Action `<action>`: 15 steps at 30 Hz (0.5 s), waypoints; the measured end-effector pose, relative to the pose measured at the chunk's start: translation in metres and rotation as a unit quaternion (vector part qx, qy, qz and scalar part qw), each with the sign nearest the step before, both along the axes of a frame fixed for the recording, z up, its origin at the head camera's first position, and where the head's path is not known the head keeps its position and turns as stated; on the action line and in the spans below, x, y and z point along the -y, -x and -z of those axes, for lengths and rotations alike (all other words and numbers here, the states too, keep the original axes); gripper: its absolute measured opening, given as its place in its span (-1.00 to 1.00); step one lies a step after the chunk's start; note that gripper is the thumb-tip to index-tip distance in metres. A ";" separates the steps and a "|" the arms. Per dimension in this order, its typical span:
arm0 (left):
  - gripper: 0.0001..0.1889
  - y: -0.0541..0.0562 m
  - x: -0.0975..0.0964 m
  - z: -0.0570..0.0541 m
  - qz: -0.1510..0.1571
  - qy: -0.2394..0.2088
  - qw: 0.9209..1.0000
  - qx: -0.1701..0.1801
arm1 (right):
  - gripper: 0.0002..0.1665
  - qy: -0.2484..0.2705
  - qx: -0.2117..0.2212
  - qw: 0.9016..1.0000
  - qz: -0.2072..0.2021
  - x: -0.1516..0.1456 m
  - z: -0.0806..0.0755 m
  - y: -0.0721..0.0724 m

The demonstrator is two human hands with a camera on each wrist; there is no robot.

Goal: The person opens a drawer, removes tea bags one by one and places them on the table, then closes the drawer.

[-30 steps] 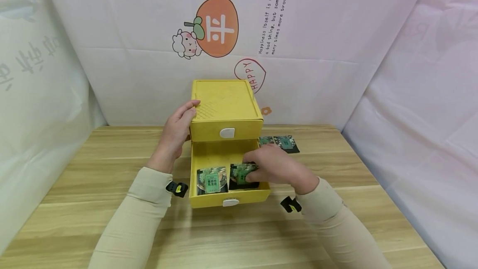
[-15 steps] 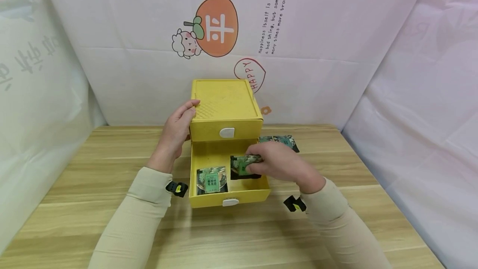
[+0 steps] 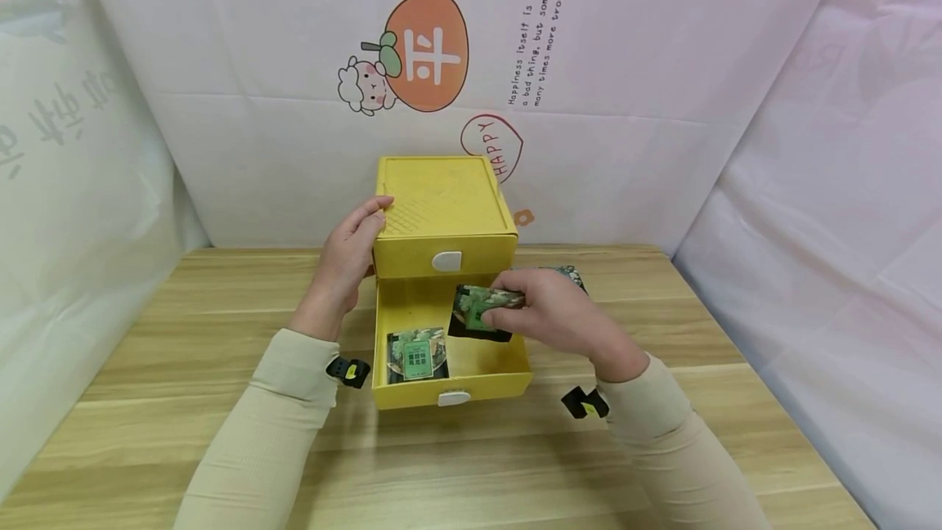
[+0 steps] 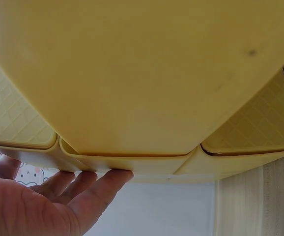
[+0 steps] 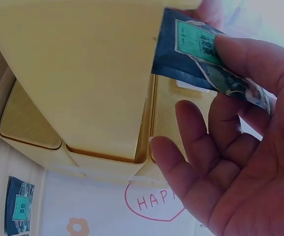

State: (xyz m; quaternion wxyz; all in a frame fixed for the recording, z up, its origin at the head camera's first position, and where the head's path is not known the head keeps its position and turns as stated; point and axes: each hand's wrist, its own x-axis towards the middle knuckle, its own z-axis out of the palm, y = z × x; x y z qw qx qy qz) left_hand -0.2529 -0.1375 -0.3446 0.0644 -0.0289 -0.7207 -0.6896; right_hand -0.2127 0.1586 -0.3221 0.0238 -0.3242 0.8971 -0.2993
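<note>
A yellow drawer box (image 3: 445,195) stands on the table with a lower drawer (image 3: 452,391) pulled out. My left hand (image 3: 346,252) rests against the box's left side, fingertips at its top edge; in the left wrist view the fingers (image 4: 100,191) lie straight along the side. My right hand (image 3: 555,313) pinches a dark green tea sachet (image 3: 478,313) between thumb and fingers, held over the drawer's right part. In the right wrist view that sachet (image 5: 191,54) tilts beside the drawer's wall. Another sachet (image 3: 417,357) lies in the drawer's front left.
More sachets lie on the wooden table (image 3: 633,334) right of the box, mostly behind my right hand; one sachet (image 5: 19,206) shows in the right wrist view. A closed upper drawer with a white handle (image 3: 446,261) sits above. A printed white cloth (image 3: 589,162) hangs behind.
My right hand has lifted the right sachet from the drawer's front and moved it back and up. The left hand and the box have stayed put.
</note>
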 end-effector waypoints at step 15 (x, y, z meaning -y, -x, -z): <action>-0.50 -0.002 -0.001 -0.001 0.001 0.001 1.000 0.000 | -0.88 0.119 0.021 0.992 0.032 -0.009 -0.004 -0.001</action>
